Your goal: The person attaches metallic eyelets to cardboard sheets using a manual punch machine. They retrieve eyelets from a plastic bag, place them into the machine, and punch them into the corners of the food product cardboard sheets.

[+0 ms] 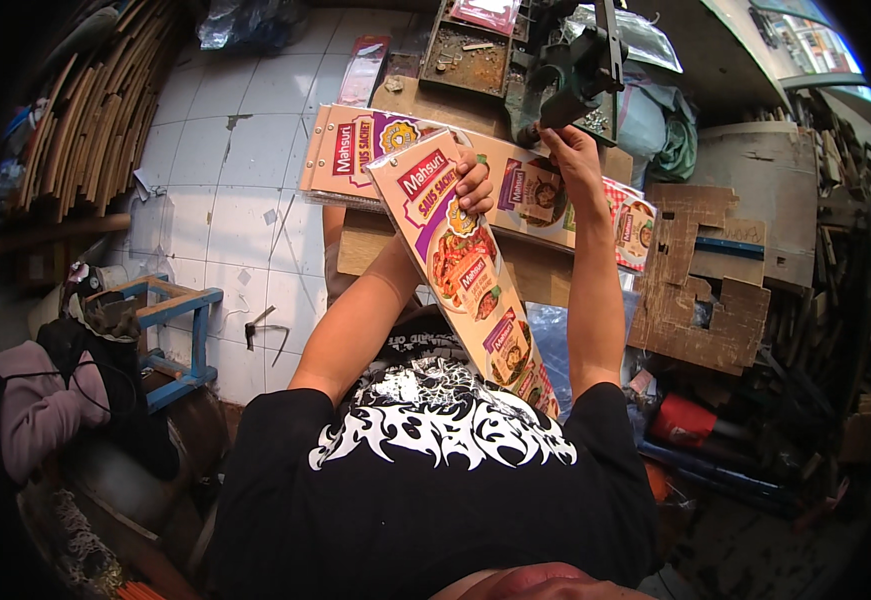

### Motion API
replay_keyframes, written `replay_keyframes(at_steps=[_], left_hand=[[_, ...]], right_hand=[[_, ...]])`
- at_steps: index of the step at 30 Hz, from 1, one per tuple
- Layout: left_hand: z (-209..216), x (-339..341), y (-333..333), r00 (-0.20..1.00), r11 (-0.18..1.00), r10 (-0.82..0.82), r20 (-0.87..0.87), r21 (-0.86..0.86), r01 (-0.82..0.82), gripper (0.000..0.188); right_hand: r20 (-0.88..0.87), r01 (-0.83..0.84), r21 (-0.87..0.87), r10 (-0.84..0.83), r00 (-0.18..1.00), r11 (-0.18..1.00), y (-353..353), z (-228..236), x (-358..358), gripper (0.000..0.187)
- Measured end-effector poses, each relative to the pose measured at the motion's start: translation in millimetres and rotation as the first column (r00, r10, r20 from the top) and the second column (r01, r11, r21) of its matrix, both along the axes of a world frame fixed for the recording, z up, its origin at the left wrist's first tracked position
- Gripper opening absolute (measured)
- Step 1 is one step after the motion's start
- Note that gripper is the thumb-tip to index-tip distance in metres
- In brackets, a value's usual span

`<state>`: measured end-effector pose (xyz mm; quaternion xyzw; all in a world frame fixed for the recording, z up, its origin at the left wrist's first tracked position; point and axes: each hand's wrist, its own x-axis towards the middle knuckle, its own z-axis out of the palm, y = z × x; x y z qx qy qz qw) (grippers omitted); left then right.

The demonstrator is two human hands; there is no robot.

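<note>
My left hand [474, 187] is closed round the upper edge of a long printed display card [465, 262], which slants down across my front. The card shows red, purple and yellow print with food pictures, and a small metal eyelet sits near its top end. Behind it, a stack of similar printed cards [347, 146] lies across a wooden bench. My right hand [575, 160] is raised at the dark green hand press [570, 95], its thumb and fingers pinched together beside the press's lower end. Whatever lies between those fingertips is too small to make out.
A metal tray [462, 60] with small loose bits stands left of the press. Worn cardboard sheets [700, 280] lie to the right. On the left are a blue-framed stool [180, 335] and a pile of brown strips [95, 105]. White tiles [255, 200] cover the floor.
</note>
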<state>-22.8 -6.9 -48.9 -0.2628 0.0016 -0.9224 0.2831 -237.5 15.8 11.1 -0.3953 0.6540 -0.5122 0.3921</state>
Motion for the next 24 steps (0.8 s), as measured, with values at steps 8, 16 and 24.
replay_keyframes(at_steps=[8,16,24], left_hand=[[-3,-2,-2,1.000,0.999,0.003,-0.013,-0.042,-0.003,0.022],[-5,-5,-5,1.000,0.998,0.003,-0.022,-0.060,-0.005,0.022],[-3,0,-2,1.000,1.000,0.003,0.000,-0.006,-0.003,0.020]], right_hand=[[-0.027,0.000,0.035,0.000,1.000,0.999,-9,-8,1,0.020],[-0.151,0.027,-0.071,-0.037,0.988,0.997,1,-8,-7,0.024],[-0.014,-0.150,0.093,0.152,0.988,0.984,131,51,58,0.043]])
